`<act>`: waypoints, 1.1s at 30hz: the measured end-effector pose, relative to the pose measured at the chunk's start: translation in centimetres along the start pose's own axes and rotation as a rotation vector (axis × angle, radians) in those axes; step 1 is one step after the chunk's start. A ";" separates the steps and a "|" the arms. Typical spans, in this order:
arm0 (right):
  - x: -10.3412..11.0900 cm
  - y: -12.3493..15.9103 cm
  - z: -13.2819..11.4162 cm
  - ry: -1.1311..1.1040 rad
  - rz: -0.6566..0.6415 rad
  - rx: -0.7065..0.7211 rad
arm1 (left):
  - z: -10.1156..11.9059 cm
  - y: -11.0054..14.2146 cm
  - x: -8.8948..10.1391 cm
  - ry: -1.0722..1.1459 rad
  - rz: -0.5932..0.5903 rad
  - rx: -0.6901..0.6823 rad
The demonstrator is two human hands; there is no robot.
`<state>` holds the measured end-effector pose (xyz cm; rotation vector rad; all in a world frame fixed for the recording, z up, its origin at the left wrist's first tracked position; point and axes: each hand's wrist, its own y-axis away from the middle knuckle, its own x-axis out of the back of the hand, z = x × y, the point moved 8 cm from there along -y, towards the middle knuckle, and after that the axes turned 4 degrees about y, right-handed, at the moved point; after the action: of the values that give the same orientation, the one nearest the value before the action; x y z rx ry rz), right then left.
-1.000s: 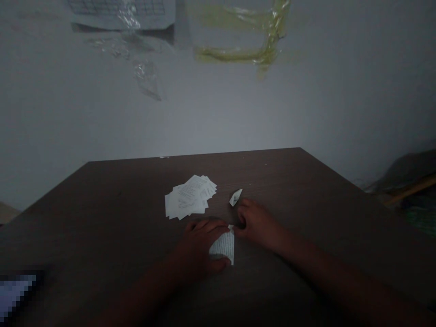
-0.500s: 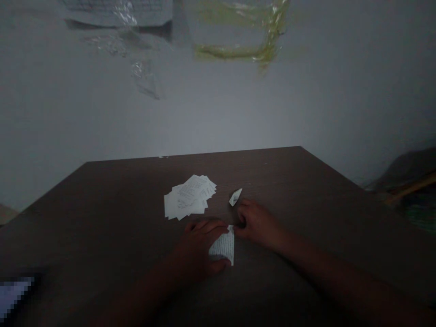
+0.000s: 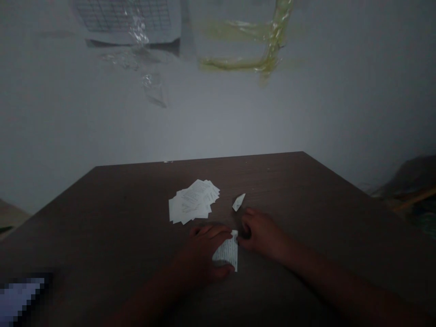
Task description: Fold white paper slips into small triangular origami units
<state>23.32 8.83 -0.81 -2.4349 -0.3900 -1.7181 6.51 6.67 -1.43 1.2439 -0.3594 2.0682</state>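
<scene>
A: Wide view first: a dim brown counter [image 3: 119, 209], and on its far half, left of centre, a loose fanned pile of printed paper slips [image 3: 194, 202], all lying flat. By the look of it, that's the portion left to do!

B: Smaller now: one printed slip [image 3: 229, 252] flat on the counter nearer the person, partly covered. A paler patch marks its far right corner; a fold, perhaps, but too dim to call. I'd judge it barely begun.

A: And smallest, a folded paper piece [image 3: 239, 201], right of the pile, tilted up off the counter. I'd count one shaped.

B: To the pose! Left hand [image 3: 206, 252] comes in palm down, grip spread across the slip, fingers along the far side, thumb at the near edge, apparently pinning it.

A: Right hand [image 3: 264, 231] rests on its side, fingers curled, thumb tip close by that far right corner. Pinching paper? Can't tell from here.
</scene>
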 end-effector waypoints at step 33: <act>-2.0 0.0 1.4 -0.109 0.189 0.193 | 0.3 0.6 0.1 -0.018 0.062 -0.129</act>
<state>23.94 8.92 -3.10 -2.3484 -0.3111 -1.4078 6.25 6.12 -1.11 1.1882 -0.5369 2.0521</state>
